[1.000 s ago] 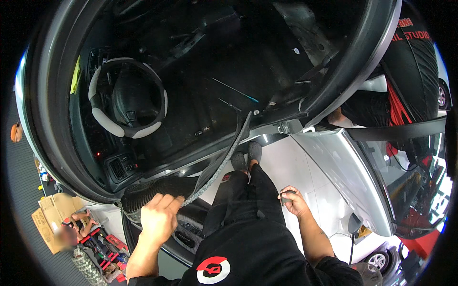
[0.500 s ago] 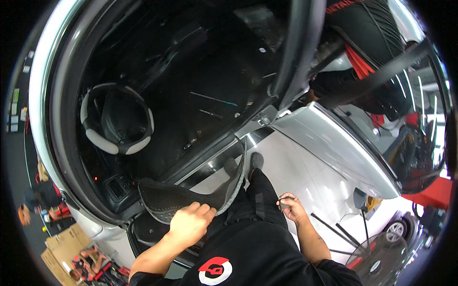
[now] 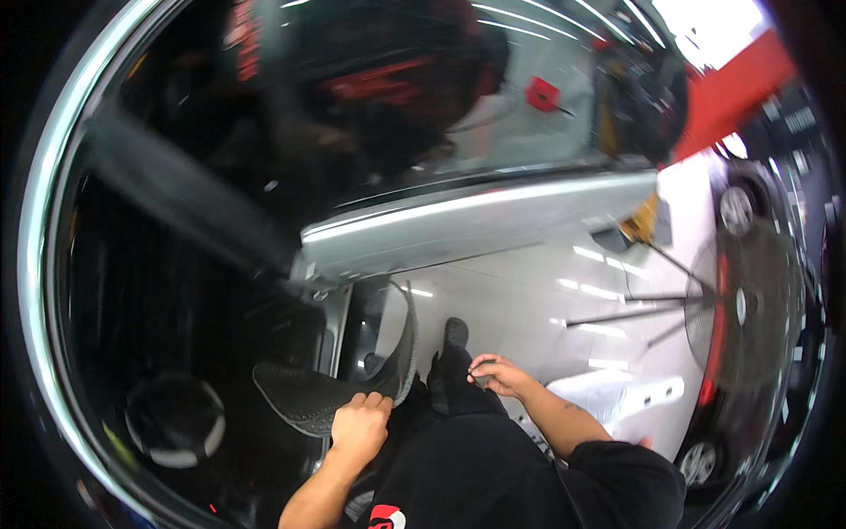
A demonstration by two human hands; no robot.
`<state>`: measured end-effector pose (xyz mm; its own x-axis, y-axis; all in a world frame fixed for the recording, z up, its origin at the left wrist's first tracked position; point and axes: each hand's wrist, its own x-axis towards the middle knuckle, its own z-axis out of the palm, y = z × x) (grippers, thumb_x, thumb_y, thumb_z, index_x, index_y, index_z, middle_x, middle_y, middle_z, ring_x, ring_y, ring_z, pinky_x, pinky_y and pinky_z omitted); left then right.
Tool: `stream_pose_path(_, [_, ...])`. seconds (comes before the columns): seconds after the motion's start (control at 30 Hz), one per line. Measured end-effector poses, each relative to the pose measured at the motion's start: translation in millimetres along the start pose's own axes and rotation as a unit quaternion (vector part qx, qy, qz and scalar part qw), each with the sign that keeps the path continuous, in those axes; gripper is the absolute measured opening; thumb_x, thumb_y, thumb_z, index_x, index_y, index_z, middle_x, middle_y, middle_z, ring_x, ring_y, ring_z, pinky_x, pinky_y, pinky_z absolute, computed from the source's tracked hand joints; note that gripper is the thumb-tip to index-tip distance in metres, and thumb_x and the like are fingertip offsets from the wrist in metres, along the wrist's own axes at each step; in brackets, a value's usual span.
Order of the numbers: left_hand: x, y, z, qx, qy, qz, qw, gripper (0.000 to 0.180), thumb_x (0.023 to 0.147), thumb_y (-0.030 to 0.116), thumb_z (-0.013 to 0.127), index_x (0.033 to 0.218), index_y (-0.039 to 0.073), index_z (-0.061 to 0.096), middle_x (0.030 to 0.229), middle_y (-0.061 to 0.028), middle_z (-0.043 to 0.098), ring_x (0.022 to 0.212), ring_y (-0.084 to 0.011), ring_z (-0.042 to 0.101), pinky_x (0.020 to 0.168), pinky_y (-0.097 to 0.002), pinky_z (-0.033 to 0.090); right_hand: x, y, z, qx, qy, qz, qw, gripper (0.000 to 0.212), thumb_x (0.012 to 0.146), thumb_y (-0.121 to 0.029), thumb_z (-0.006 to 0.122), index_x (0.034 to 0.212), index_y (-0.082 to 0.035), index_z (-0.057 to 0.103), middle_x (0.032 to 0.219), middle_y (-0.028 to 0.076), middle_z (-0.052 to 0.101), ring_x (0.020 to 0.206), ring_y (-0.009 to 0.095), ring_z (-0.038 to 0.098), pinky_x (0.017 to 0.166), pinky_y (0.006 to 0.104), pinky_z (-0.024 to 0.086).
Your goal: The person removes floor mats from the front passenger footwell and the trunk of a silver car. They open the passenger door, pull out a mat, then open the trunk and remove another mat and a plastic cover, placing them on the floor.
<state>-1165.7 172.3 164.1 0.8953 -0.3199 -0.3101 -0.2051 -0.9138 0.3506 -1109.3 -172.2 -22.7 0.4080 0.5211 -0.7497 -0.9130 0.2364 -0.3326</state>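
A dark grey, curved car floor mat [image 3: 304,395] hangs at the open doorway of a car, one edge rising in an arc near the sill. My left hand [image 3: 361,423] is closed over its near edge. My right hand [image 3: 500,376] is held apart, in front of my right thigh. Its fingers are closed round a small dark object [image 3: 481,380], mostly hidden by the fingers, so I cannot tell its kind.
The silver car door [image 3: 493,216] stands open ahead of me. Left is the dark cabin with its steering wheel [image 3: 176,458]. A person in black and red [image 3: 388,84] is beyond the door. A large fan [image 3: 753,309] and a white plastic piece [image 3: 608,392] stand right.
My view has turned to the right, so the door now crosses the middle and the steering wheel sits lower left. Both hands keep their grips; the mat stays in my left hand.
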Motion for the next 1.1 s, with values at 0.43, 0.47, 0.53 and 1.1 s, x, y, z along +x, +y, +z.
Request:
stream_pose_path(0.43, [207.5, 112.2, 38.3, 0.018, -0.014, 0.157, 0.987, 0.013, 0.083, 0.010, 0.071, 0.096, 0.012, 0.072, 0.088, -0.0059, 0.066, 0.084, -0.0286, 0.068, 0.071, -0.0432, 0.057, -93.6, -34.9, -129.2, 0.178, 0.090, -0.165, 0.966, 0.014, 0.087, -0.001, 0.074, 0.096, -0.008, 0.066, 0.096, 0.009, 0.072, 0.089, 0.021, 0.074, 0.072, 0.0347, 0.057])
stream_pose_path(0.47, [217.8, 119.7, 42.7, 0.015, -0.018, 0.173, 0.985, 0.013, 0.084, 0.010, 0.071, 0.097, 0.012, 0.072, 0.088, -0.0063, 0.066, 0.084, -0.0293, 0.069, 0.071, -0.0435, 0.057, -98.0, -31.0, -132.9, 0.190, 0.102, -0.183, 0.959, 0.014, 0.087, -0.001, 0.074, 0.096, -0.008, 0.066, 0.096, 0.009, 0.072, 0.088, 0.020, 0.073, 0.071, 0.0344, 0.056])
stream_pose_path(0.53, [237.0, 133.9, 50.8, 0.011, -0.030, 0.197, 0.980, 0.013, 0.085, 0.011, 0.070, 0.098, 0.012, 0.072, 0.089, -0.0071, 0.066, 0.085, -0.0304, 0.069, 0.071, -0.0443, 0.057, -104.5, -21.5, -137.3, 0.210, 0.123, -0.206, 0.948, 0.014, 0.087, -0.002, 0.075, 0.096, -0.009, 0.066, 0.095, 0.008, 0.071, 0.088, 0.020, 0.073, 0.070, 0.0339, 0.055])
stream_pose_path(1.1, [352.5, 255.2, 75.3, -0.009, -0.140, 0.330, 0.934, 0.016, 0.095, 0.019, 0.066, 0.104, 0.010, 0.075, 0.098, -0.0132, 0.071, 0.094, -0.0386, 0.070, 0.082, -0.0520, 0.055, -148.5, 48.9, -140.5, 0.371, 0.285, -0.344, 0.814, 0.016, 0.084, -0.001, 0.076, 0.096, -0.008, 0.067, 0.090, 0.008, 0.069, 0.089, 0.025, 0.073, 0.068, 0.0345, 0.053])
